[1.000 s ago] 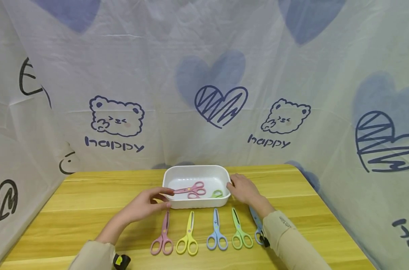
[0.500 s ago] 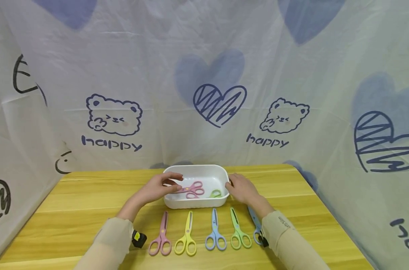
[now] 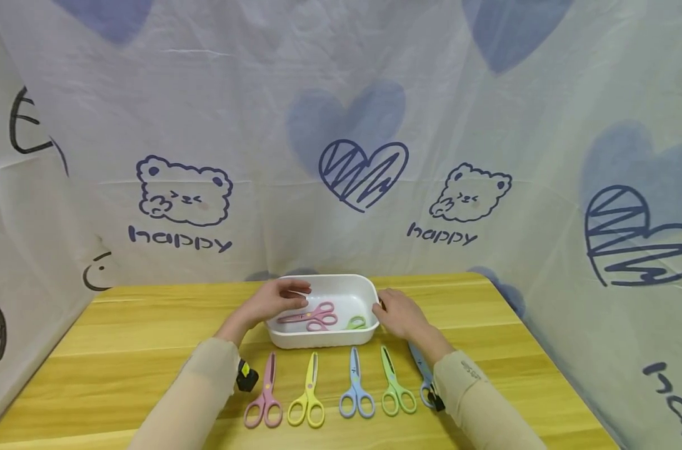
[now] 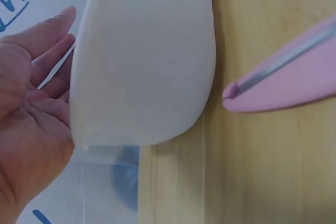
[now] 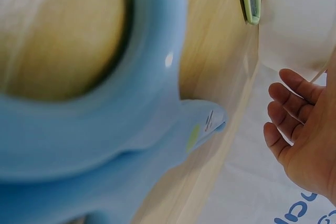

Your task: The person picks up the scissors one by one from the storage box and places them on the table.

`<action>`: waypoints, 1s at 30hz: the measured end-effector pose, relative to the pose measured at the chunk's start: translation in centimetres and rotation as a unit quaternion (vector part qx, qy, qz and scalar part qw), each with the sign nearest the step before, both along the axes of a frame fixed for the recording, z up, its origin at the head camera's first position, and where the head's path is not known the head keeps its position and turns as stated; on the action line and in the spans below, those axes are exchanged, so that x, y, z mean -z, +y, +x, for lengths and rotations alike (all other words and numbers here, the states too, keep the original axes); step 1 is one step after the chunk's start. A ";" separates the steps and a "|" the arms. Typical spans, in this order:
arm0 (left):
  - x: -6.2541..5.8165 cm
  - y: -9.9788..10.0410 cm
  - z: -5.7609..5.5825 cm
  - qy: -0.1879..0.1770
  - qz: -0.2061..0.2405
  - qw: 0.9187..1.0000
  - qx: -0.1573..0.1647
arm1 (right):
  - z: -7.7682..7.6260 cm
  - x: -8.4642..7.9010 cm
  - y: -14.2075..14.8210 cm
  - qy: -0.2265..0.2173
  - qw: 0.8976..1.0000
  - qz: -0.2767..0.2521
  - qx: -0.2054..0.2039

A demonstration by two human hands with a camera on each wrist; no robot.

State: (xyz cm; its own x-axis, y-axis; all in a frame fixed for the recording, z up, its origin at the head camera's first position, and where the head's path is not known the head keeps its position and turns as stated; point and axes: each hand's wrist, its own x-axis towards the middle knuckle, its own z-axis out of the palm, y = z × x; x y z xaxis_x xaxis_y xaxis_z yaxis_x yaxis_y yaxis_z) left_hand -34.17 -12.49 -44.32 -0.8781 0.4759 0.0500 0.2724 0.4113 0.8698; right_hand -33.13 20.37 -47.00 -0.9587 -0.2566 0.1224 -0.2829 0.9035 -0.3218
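Note:
A white plastic bin [image 3: 324, 339] stands on the table, with pink scissors [image 3: 309, 315] and a green scissor handle [image 3: 356, 322] inside. My left hand [image 3: 273, 299] is over the bin's left side, fingers reaching above the inside and holding nothing. In the left wrist view those fingers [image 4: 52, 56] are extended beyond the bin's rim. My right hand [image 3: 401, 312] is at the right end of the bin, its thumb over the rim and its fingers outside, holding that edge. The right wrist view shows the fingers loosely curled; the thumb is hidden there.
A row of scissors lies in front of the bin: pink [image 3: 266, 397], yellow [image 3: 307, 400], blue [image 3: 356, 394], green [image 3: 396, 390], and another blue pair [image 3: 422, 369] partly under the right forearm. A printed cloth [image 3: 273, 125] hangs behind the wooden table [image 3: 149, 337].
My left hand has moved right and away from me, from the bin's near left corner to above its left side. My right hand has stayed at the right rim.

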 end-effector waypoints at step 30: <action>2.8 4.5 -3.0 -0.030 -0.066 0.997 0.013 | 0.0 -0.2 0.0 -0.007 1.000 0.011 0.004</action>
